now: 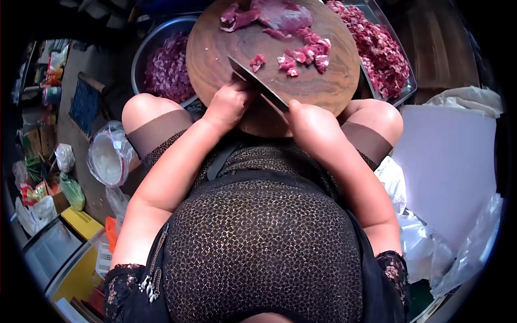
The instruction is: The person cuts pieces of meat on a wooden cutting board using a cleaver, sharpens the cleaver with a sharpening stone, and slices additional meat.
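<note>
Keep the left hand (229,105) (grip hidden; I cannot tell) clear of the knife (263,89) the right hand (313,126) clutches at five o'clock on the board (331,89).

A blue seat (85,106) stands on the grey floor (114,67) left, brown wooden boards (444,48) upper right.

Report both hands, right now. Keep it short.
Left hand: fingers curled, close by the knife; whether it holds anything cannot be told.
Right hand: closed, holding the knife.
</note>
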`<state>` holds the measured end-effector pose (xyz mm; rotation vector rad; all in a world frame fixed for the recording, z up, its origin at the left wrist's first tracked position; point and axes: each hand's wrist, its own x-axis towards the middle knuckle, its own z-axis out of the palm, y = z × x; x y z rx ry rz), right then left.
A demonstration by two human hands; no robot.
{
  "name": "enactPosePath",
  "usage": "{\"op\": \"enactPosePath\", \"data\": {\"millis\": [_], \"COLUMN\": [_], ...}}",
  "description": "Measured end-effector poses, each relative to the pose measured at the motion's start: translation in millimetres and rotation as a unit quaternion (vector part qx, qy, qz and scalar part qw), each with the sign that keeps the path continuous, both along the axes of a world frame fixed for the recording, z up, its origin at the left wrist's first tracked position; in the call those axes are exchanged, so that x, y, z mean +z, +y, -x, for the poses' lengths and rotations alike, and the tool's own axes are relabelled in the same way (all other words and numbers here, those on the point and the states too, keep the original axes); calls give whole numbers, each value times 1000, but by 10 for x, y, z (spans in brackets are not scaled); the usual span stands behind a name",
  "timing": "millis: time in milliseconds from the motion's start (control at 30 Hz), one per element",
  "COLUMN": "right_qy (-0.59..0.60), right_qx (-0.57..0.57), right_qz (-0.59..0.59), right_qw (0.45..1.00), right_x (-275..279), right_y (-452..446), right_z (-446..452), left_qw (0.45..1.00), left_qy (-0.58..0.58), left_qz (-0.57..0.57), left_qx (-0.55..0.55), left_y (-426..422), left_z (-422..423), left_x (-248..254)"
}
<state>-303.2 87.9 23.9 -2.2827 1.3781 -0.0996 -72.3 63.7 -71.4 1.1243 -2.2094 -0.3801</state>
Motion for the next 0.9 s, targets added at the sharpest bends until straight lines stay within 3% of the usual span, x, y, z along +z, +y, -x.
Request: {"op": "enactPosePath", "data": {"millis": [33,267,400,433,500,533,567,633,700,733,800,833,867,900], "right_qy": [36,-5,26,8,11,-23,-33,-103,-273,-341,-354,-362,-367,-387], "right_qx": [2,19,14,11,-58,-78,-109,-206,-296,-301,-301,-292,-290,-270], "right_qz": [-19,-24,-90,-50,-48,-27,-12,-37,-174,-142,-144,-146,-148,-228], "right_qw": [999,1000,996,999,997,996,993,972,898,879,874,873,872,852], "right_x": [29,-61,30,12,-3,-80,-120,-364,-402,-484,-475,-450,-419,-388], "right_y": [-70,-603,-702,-688,-712,-732,-753,-819,-825,-823,-829,-862,-905,-937], "right_z": [-98,-496,-33,186,522,713,850,1046,1092,1008,945,896,866,848], "left_qw": [1000,998,986,982,985,991,991,998,994,993,977,978,967,961], "left_qy": [-4,-59,-107,-112,-26,-7,30,-14,-4,39,150,109,102,5], "left_qz": [3,-10,-41,-30,-67,-39,-89,-56,-106,-103,-106,-4,-59,-28], "left_qx": [-7,-10,118,150,157,130,94,15,0,35,107,181,225,275], "left_y": [2,-36,-162,-252,-436,-527,-594,-776,-909,-1021,-1296,-1513,-1711,-1786], "left_z": [-9,24,-93,-137,-55,58,239,535,736,740,718,571,408,263], "left_x": [-20,80,99,54,78,112,238,188,164,196,368,245,206,151]}}
